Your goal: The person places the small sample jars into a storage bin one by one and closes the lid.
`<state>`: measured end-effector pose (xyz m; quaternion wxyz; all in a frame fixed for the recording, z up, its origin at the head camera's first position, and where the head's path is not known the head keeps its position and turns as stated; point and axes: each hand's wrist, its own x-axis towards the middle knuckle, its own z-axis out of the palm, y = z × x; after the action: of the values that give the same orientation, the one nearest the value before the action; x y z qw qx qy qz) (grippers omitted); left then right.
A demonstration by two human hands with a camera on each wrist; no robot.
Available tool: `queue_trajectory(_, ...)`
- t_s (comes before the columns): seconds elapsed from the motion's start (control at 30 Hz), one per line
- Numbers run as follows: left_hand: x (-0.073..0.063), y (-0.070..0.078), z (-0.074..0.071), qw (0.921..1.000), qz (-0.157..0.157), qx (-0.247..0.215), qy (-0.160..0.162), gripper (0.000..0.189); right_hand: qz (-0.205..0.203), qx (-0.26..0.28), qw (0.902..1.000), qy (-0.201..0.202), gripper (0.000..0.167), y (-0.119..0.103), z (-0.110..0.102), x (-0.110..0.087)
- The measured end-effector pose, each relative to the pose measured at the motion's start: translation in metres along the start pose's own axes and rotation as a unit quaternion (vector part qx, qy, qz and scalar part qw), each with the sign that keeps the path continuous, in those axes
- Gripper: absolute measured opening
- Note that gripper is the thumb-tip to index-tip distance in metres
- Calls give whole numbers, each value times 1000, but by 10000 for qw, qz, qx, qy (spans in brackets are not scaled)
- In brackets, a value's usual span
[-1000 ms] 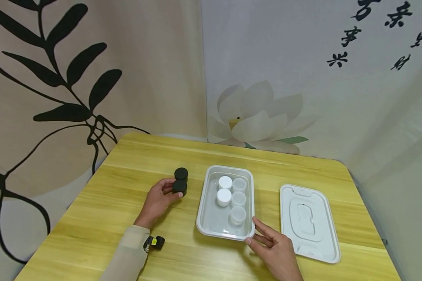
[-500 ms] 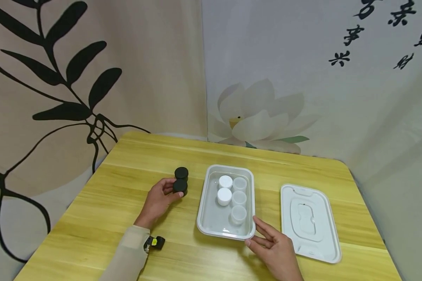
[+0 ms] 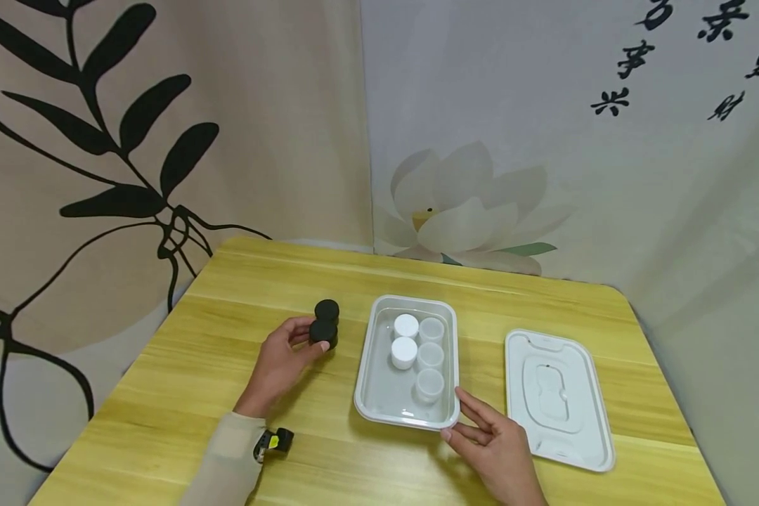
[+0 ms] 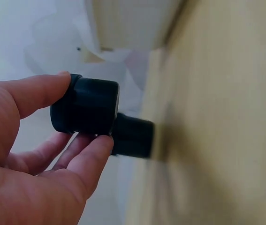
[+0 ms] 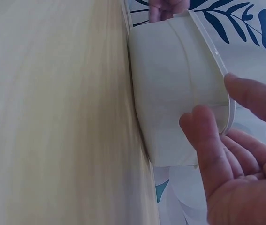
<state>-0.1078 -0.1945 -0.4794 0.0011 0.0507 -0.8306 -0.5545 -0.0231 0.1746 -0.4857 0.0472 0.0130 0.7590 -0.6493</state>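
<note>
My left hand (image 3: 281,362) pinches a small round black jar (image 4: 88,105) between thumb and fingertips. In the left wrist view it hangs a little off the tabletop. Just behind it a second black jar (image 3: 327,310) stands on the table. My right hand (image 3: 496,443) grips the near right corner of a white plastic box (image 5: 170,89), fingers and thumb on either side of that corner. Inside the box are two jars with white lids (image 3: 404,352) and a row of three translucent white jars (image 3: 430,386).
A white lid (image 3: 563,436) lies flat on the wooden table (image 3: 329,464), right of the box. A patterned cloth (image 3: 481,105) hangs behind the table's back edge.
The left hand and the black jar in it have shifted very slightly, the jar tipping up a little. The right hand and the box have stayed in place.
</note>
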Motion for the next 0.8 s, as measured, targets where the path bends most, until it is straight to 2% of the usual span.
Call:
queue_trajectory(0.13, -5, 19, 2, 9997, 200, -137, -37, 59, 31, 43, 10000, 19, 66, 0, 0, 0)
queue_trajectory(0.37, -10, 46, 12, 9988, 309, -339, -193, 54, 82, 182, 9998, -38, 67, 1, 1, 1)
queue_trajectory(0.6, -16, 64, 25, 9971, 449, -407, -451, 52, 48, 205, 9998, -32, 66, 0, 1, 0)
queue_trajectory(0.8, -18, 72, 40, 9941, 660, -498, -704, 49, 94, 216, 9997, -30, 65, 0, 1, -1)
